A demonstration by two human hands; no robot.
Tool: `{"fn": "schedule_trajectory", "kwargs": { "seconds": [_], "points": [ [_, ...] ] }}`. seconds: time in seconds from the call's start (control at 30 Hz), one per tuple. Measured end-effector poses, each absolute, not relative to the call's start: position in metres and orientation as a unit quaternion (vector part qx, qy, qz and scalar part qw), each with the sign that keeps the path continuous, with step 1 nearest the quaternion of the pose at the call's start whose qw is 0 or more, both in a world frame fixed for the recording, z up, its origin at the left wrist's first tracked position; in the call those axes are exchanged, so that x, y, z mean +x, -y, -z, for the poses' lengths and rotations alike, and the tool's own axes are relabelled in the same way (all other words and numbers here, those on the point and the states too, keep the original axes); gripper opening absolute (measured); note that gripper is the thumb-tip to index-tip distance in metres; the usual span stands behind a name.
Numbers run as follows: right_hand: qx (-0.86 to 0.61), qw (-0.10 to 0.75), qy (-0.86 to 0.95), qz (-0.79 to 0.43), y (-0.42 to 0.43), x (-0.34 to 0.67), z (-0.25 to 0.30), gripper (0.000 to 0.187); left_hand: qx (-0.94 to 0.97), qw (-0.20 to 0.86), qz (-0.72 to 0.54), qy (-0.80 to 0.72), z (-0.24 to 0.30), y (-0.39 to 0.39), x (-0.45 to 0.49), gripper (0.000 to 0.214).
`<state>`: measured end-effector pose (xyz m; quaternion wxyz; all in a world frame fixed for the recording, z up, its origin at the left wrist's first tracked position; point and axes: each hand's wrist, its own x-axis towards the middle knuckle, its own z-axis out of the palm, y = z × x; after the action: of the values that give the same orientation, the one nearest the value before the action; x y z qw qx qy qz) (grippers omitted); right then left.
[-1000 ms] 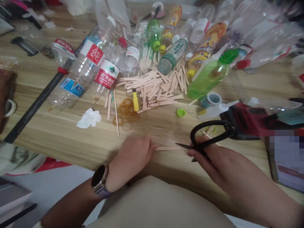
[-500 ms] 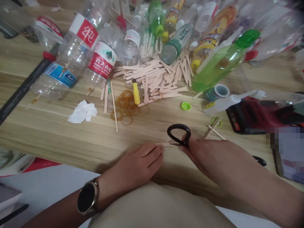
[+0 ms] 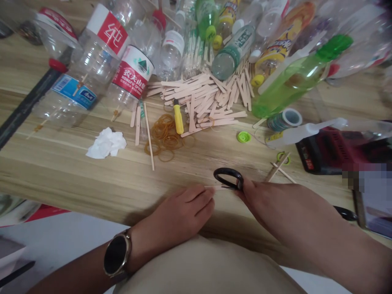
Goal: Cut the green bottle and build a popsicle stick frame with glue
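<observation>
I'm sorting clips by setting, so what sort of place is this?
Probably a craft workspace, judging by the scissors, the heaped wooden sticks and the many plastic bottles.

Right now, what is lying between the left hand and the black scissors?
The head view shows a short stretch of pale wooden stick there, running from the left hand to the black scissors in the right hand.

Bench (image 3: pixel 190 165): pale wood, streaky grain running lengthwise | floor (image 3: pixel 82 230): plain whitish grey, showing below the bench's near edge | boxy grey shape (image 3: pixel 10 254): below the bench's left end, too blurred for me to name | light: soft, dullish across the bench
</observation>
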<state>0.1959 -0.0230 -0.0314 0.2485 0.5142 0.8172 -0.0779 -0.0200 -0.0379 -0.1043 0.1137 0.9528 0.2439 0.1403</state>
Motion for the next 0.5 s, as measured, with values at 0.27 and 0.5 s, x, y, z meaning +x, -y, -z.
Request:
{"fn": "schedule_trajectory", "kwargs": {
  "seconds": [0.27, 0.5],
  "points": [
    [0.483, 0.335, -0.806, 0.067, 0.017, 0.183, 0.025, 0.037, 0.95, 0.063, -0.178, -0.247, 0.103, 0.043, -0.029, 0.032],
    [0.45, 0.184, -0.871, -0.074, 0.042, 0.186, 0.036, 0.024, 0.939, 0.018, -0.185, -0.291, 0.097, 0.05, -0.043, 0.032]
  ]
}}
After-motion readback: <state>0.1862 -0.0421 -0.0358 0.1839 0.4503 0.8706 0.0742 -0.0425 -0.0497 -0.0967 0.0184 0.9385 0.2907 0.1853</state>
